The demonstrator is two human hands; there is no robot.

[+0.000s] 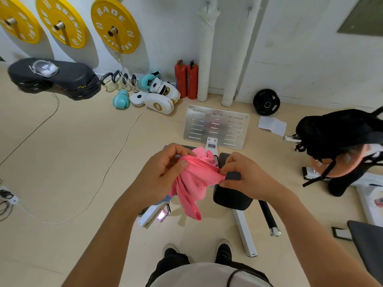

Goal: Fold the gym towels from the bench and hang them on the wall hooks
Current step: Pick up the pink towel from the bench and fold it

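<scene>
The pink towel (191,179) is up in the air in front of the person, over the near end of the bench (232,195), bunched and twisted, with a long tail hanging down toward the floor. The left hand (165,170) has its fingers curled round the gathered upper edge, thumb pressed on top of the cloth. The right hand (242,175) pinches the opposite edge between thumb and fingers, so a short band of fabric is drawn taut between the two. That hold looks like a search for corners: spreading an edge between the hands is what a first fold needs (nothing is folded yet, by the look of it). A bit of pale blue cloth (166,198) shows under the left wrist, possibly a second towel, though too little is visible to be sure. High on the wall behind, two small hooks (249,9) sit above the white wrapped pipes (206,48), well apart from the towel, with two red fire extinguishers (186,79) at the foot of them.
</scene>
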